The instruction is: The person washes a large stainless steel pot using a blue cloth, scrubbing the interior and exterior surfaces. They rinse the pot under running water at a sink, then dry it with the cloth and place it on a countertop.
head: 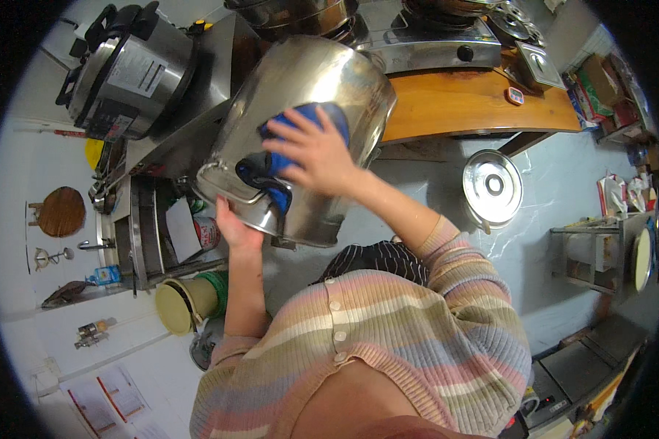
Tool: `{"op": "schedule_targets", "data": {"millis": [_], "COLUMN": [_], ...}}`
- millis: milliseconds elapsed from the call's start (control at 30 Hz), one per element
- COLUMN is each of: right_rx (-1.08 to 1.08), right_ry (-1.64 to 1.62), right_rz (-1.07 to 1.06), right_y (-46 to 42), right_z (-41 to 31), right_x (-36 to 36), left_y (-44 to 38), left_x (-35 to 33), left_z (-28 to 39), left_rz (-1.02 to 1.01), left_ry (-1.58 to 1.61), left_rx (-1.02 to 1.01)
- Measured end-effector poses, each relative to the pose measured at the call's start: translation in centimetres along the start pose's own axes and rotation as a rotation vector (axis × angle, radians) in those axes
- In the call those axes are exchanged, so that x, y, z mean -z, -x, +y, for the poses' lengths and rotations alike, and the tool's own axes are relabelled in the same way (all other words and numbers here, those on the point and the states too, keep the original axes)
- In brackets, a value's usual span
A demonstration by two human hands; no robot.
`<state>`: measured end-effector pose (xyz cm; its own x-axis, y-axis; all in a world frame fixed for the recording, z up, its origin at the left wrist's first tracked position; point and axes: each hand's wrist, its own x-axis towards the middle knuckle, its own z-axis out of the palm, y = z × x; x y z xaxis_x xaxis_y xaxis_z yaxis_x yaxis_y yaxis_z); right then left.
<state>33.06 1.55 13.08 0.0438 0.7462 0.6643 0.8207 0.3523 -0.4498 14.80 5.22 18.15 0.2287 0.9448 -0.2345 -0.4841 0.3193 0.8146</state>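
Observation:
A large stainless steel pot (pixel 313 77) is tilted in front of my body, its side turned up towards me. My left hand (pixel 239 228) grips it at the lower left, by the rim and the metal loop handle (pixel 233 192). With fingers spread, my right hand (pixel 316 153) presses a blue cloth (pixel 338 118) flat against the pot's side. A dark, folded part of the cloth hangs down beside the handle. The pot's inside is hidden from view.
A gas stove (pixel 439 52) with pans stands beyond the pot, beside a wooden counter (pixel 483 104). An electric pressure cooker (pixel 137 71) is at the upper left. On the right, a round metal lid (pixel 492 186) lies low down. Yellowish buckets (pixel 173 307) stand near my left arm.

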Motion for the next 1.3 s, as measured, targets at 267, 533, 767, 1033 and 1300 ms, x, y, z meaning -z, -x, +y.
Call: {"op": "schedule_targets", "data": {"millis": [267, 533, 767, 1033, 1300], "right_rx": [-0.351, -0.108, -0.385, -0.388, -0.273], "right_ry": [0.258, 0.186, 0.122, -0.028, 0.046], "right_rz": [0.258, 0.132, 0.478, 0.019, 0.382], "right_y": [-6.4, -4.2, -4.6, 2.3, -3.5], "right_z": [7.3, 1.1, 14.7, -6.0, 10.6], "right_x": [1.1, -0.5, -2.5, -3.1, -2.7], "left_y": [-4.3, -8.6, -2.8, 1.2, -0.1], "left_x": [2.8, 5.1, 3.3, 3.2, 1.9], "left_z": [3.6, 5.5, 3.4, -5.2, 2.2], "left_rz": [0.073, 0.301, 0.034, 0.073, 0.201], "left_ry": [-0.039, -0.145, 0.068, -0.089, -0.026], "left_rx": [0.08, 0.082, 0.041, -0.129, -0.033]}}
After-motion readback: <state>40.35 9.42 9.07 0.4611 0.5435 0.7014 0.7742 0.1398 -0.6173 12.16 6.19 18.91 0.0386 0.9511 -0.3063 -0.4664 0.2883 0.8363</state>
